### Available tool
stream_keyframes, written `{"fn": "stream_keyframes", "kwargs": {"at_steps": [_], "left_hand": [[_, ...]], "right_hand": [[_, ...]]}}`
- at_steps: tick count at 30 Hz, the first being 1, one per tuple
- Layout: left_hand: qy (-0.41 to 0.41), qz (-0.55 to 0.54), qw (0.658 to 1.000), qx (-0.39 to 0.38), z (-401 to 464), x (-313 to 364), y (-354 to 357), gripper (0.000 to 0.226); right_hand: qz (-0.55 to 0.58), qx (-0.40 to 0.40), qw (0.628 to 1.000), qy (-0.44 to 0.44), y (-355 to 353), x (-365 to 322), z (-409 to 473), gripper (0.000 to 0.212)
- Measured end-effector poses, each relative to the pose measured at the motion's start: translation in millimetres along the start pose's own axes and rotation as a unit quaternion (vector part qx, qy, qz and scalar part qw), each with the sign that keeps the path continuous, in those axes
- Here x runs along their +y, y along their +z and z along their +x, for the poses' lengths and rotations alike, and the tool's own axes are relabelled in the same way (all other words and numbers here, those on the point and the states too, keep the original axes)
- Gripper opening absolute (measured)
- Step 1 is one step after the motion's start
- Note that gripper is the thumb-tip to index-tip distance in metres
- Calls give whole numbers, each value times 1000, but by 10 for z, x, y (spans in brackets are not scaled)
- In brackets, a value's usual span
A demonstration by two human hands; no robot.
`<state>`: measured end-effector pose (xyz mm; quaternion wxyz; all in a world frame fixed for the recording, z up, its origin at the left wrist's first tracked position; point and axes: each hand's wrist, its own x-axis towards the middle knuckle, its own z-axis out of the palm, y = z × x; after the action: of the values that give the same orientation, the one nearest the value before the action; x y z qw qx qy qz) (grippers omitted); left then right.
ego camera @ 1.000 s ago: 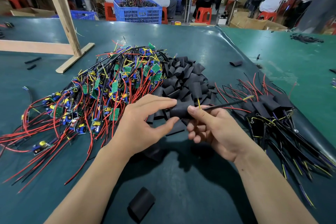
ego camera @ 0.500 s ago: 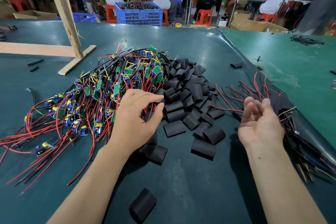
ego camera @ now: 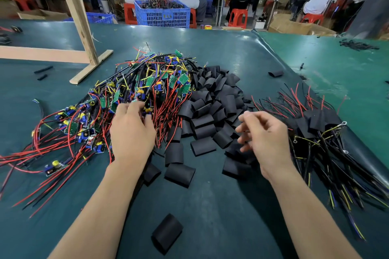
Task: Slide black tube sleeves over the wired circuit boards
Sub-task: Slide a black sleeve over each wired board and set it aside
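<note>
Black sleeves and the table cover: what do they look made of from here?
Sleeves: matte black, thin-walled and pressed nearly flat, so likely soft plastic or rubber tubing, perhaps heat-shrink; I can't confirm which. Table cover: dark green sheet with a soft sheen and a raised fold at its right edge, which looks like vinyl or rubber matting laid over the bench.

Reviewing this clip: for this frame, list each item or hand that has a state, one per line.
left hand: fingers curled into the unsleeved boards, gripping one
right hand: blurred, loosely curled over the sleeves, holding nothing
unsleeved boards: heaped, wires tangled, bare
black sleeves: loose pile, empty
sleeved boards: covered, stacked at right
stray sleeve: lying alone, near edge
</note>
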<state>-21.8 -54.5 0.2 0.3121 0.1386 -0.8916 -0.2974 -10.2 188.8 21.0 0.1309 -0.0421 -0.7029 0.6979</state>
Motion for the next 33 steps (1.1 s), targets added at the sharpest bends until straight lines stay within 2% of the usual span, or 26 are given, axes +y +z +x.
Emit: {"fn": "stream_keyframes", "kwargs": {"at_steps": [4,8,13,17,19,21,23,25,27,30,33], "left_hand": [[-59,-39,998,-6,44,-50,-12,42],[-51,-62,996,34,25,-82,-29,26],[-33,-129,985,107,20,-49,-93,20],[19,-226,962,148,-47,71,-125,12],[112,-243,951,153,-130,176,-125,8],[213,-253,935,130,-228,282,-103,9],[288,-281,912,73,-346,379,-68,12],[346,-308,886,-3,-477,462,-7,12],[384,-305,868,-73,-566,533,46,7],[403,-304,855,-123,-581,548,83,8],[327,-277,892,-144,-515,466,68,18]], "right_hand": [[-158,-47,982,-89,40,135,-36,16],[-175,-73,975,-119,44,182,-52,15],[-179,-72,972,-133,44,172,-70,16],[-174,-79,972,-134,69,148,-102,16],[-151,-94,977,-115,93,122,-126,15],[-40,-133,989,-50,130,66,-153,19],[75,-184,979,36,168,11,-165,37],[116,-216,965,90,182,-21,-170,49],[113,-215,966,93,160,-28,-160,42],[77,-196,976,52,86,-31,-123,24],[119,-155,980,35,11,-83,-73,23]]}}
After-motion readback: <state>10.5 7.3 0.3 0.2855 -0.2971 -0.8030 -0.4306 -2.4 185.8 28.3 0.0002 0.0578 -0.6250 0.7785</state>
